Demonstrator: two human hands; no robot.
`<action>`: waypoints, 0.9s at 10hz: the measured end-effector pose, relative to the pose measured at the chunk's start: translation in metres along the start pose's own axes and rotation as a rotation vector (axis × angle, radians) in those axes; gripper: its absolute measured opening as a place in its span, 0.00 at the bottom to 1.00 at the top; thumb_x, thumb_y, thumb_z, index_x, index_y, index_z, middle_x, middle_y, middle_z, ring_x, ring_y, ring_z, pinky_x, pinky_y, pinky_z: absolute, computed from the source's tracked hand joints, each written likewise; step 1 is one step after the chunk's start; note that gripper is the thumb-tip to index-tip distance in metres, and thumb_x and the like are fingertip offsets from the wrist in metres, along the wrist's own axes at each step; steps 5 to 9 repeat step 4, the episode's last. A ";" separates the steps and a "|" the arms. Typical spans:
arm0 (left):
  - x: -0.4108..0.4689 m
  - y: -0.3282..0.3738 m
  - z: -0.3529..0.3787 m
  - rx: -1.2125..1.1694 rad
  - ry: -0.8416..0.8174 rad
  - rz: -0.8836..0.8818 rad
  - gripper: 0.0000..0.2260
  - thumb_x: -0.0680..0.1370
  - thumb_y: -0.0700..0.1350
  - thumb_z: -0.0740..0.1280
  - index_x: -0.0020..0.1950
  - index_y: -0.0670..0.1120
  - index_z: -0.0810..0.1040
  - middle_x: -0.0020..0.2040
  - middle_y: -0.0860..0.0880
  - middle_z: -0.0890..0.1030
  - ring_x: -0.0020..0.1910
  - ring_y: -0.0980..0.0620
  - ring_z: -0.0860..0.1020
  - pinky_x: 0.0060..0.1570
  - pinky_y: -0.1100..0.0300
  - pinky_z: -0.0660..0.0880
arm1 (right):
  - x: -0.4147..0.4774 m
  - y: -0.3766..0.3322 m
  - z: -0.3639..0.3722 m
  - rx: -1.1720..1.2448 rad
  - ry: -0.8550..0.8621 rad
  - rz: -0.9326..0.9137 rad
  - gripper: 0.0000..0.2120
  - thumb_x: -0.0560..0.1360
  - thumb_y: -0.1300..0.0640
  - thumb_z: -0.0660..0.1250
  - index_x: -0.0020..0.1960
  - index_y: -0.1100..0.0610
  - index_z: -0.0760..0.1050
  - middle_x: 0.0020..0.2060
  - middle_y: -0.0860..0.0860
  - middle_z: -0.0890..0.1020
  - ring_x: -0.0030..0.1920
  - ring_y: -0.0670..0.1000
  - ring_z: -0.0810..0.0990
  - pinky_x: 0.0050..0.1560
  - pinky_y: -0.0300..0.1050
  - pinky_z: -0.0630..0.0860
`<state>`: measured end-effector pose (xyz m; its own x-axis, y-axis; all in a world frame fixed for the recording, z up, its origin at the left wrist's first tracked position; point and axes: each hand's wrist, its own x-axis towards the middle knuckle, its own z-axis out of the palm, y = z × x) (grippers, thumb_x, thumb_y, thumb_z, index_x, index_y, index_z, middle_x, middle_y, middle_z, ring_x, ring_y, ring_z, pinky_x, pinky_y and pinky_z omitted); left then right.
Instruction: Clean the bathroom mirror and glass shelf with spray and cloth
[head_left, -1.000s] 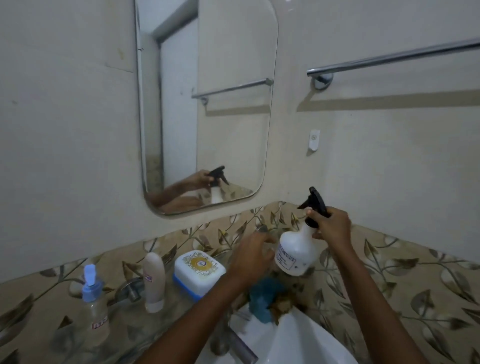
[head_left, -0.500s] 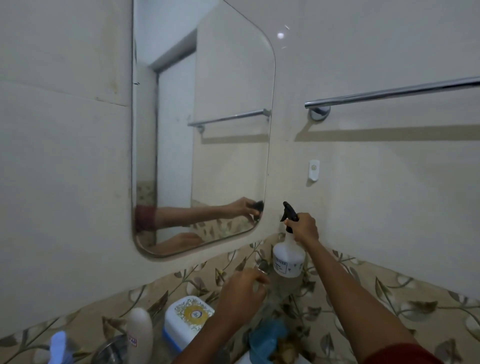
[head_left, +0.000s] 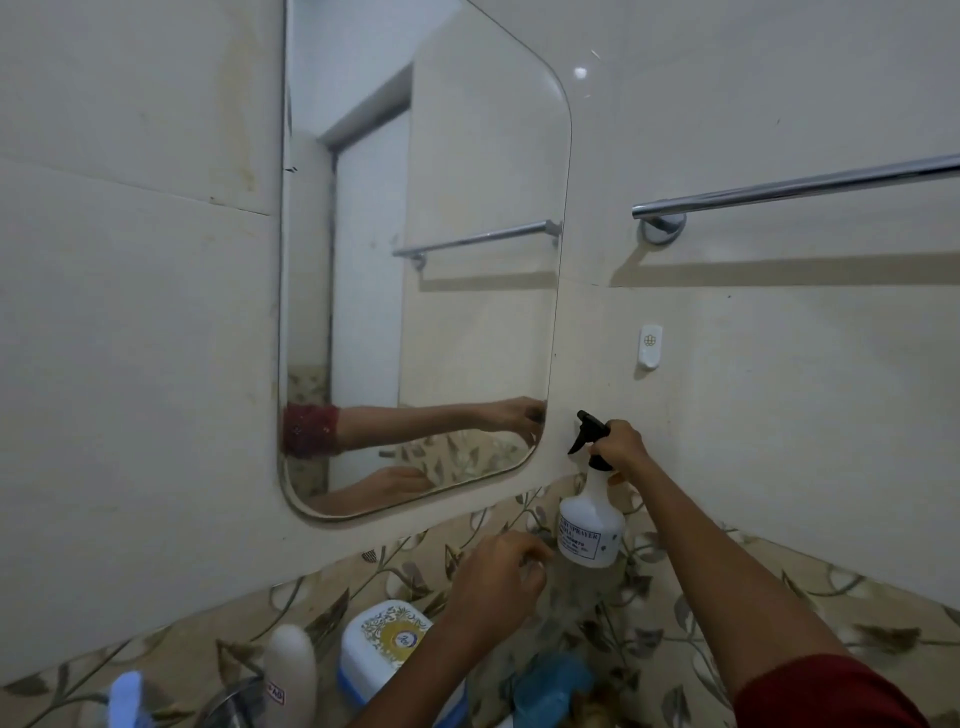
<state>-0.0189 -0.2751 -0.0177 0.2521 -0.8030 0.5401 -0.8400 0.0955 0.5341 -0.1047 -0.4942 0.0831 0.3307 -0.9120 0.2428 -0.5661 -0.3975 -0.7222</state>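
Clasped around the black trigger head of the spray bottle (head_left: 591, 530), the right hand (head_left: 621, 446) is held up near the lower right corner of the mirror (head_left: 421, 249). The white bottle body is hung below that hand, upright and clear of any surface, with its nozzle turned left toward the mirror's edge. The left hand (head_left: 496, 579) is seen lower down, just left of the bottle's base, with its fingers loosely curled; nothing is seen between them, though whether the fingertips touch the bottle cannot be told. A blue cloth (head_left: 550, 683) is laid below that hand at the bottom of the view, apart from both hands. To its left a white and blue box (head_left: 382, 644) with a gold pattern on its lid is set, then a white tube (head_left: 291, 670) standing upright, and a pale blue cap (head_left: 127, 696) at the bottom edge. The surface under these items is mostly cut off. Both arms are reflected in the lower part of the mirror. A chrome towel rail (head_left: 795, 189) is fixed on the right wall, and a small white hook (head_left: 650, 346) is stuck beneath it.
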 end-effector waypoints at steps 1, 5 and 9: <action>0.000 0.001 0.000 -0.003 0.003 0.010 0.12 0.74 0.46 0.61 0.55 0.52 0.80 0.55 0.53 0.81 0.55 0.56 0.75 0.57 0.57 0.72 | -0.002 -0.002 -0.004 0.004 -0.058 -0.005 0.15 0.74 0.67 0.63 0.59 0.67 0.70 0.46 0.60 0.73 0.46 0.58 0.73 0.34 0.48 0.73; -0.001 0.004 0.002 -0.009 0.025 -0.004 0.11 0.75 0.44 0.62 0.54 0.50 0.80 0.54 0.52 0.80 0.55 0.55 0.75 0.55 0.57 0.73 | -0.017 0.006 -0.006 -0.078 0.108 -0.078 0.21 0.73 0.57 0.67 0.62 0.65 0.68 0.53 0.62 0.77 0.49 0.60 0.77 0.45 0.51 0.76; -0.001 0.004 0.002 -0.009 0.025 -0.004 0.11 0.75 0.44 0.62 0.54 0.50 0.80 0.54 0.52 0.80 0.55 0.55 0.75 0.55 0.57 0.73 | -0.017 0.006 -0.006 -0.078 0.108 -0.078 0.21 0.73 0.57 0.67 0.62 0.65 0.68 0.53 0.62 0.77 0.49 0.60 0.77 0.45 0.51 0.76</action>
